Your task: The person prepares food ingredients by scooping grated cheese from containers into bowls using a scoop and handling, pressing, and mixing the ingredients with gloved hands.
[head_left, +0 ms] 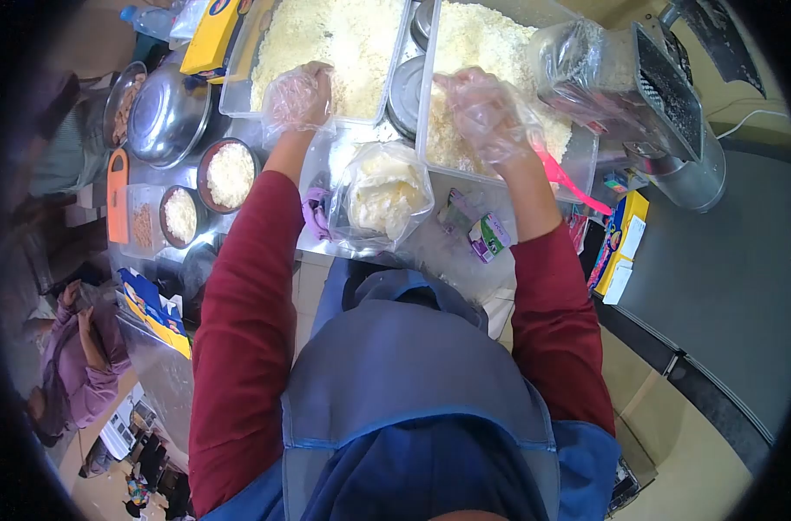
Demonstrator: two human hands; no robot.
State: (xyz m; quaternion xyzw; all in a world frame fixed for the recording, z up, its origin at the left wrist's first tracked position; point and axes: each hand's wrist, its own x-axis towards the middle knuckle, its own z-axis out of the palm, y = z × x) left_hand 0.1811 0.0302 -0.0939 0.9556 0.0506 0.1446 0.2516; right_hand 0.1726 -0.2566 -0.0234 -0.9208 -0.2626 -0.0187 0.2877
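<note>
My left hand [297, 97], in a clear plastic glove, is at the near edge of a clear tub [237, 100] of pale grated food [348, 56]; its fingers are hard to make out through the loose glove. Over the right tub [423, 122] is my right hand [482, 113], also gloved, fingers spread loosely above similar gratings [465, 30]. A pink handle [573, 181] sticks out beside my right wrist. Between my forearms stands a plastic-lined bowl [382, 195] with a pale, creamy mass.
Two bowls of white gratings [230, 176] [180, 217], a metal bowl [165, 117] and an orange-handled tool [118, 195] lie left. A metal machine [665, 91] stands right of the tubs. Yellow boxes [621, 243] sit at the edges. Another person [83, 356] is at far left.
</note>
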